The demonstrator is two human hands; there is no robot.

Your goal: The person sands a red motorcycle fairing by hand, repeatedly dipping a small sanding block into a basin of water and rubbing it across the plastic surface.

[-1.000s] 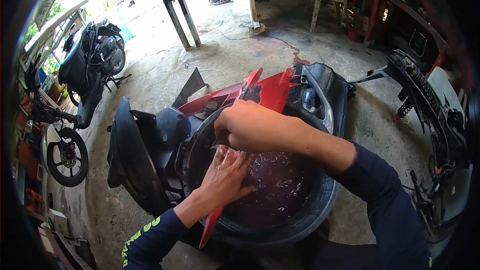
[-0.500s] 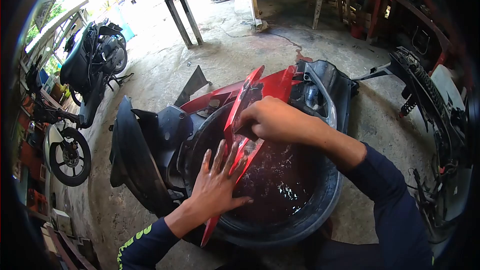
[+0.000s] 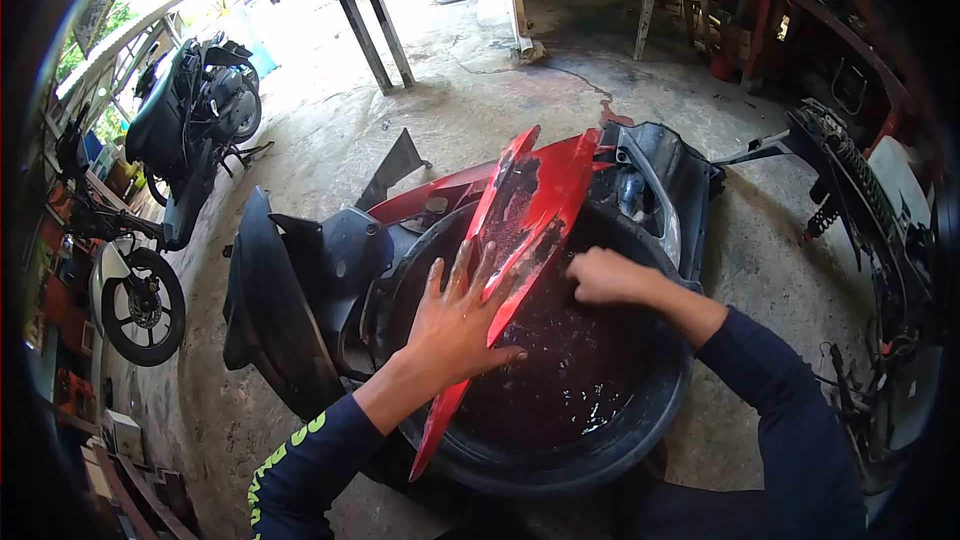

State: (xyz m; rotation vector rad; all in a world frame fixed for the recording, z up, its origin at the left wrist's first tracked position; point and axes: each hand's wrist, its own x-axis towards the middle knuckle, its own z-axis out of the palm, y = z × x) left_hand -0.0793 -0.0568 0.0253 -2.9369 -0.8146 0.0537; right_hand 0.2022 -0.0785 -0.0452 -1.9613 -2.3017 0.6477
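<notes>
A long red motorcycle fairing panel (image 3: 563, 183), with dark scraped patches along its face, lies slanted across a round black tub (image 3: 655, 435) of dark, reddish water (image 3: 575, 360). My left hand (image 3: 452, 320) rests on the panel's middle with its wet, smudged fingers spread. Over the water, to the right of the panel and apart from it, my right hand (image 3: 612, 278) is closed. Whatever its curled fingers may hold is hidden.
Black plastic body panels (image 3: 285, 290) lean at the tub's left, and a dark part with a grey grab rail (image 3: 655, 190) lies behind it. Motorcycles (image 3: 180, 130) stand at left, a stripped frame (image 3: 835, 170) at right. A plastic chair (image 3: 670, 0) is at the back.
My right hand has come off the panel and moved right, over the water. The panel now shows more of its scraped face. My left hand stays spread on it.
</notes>
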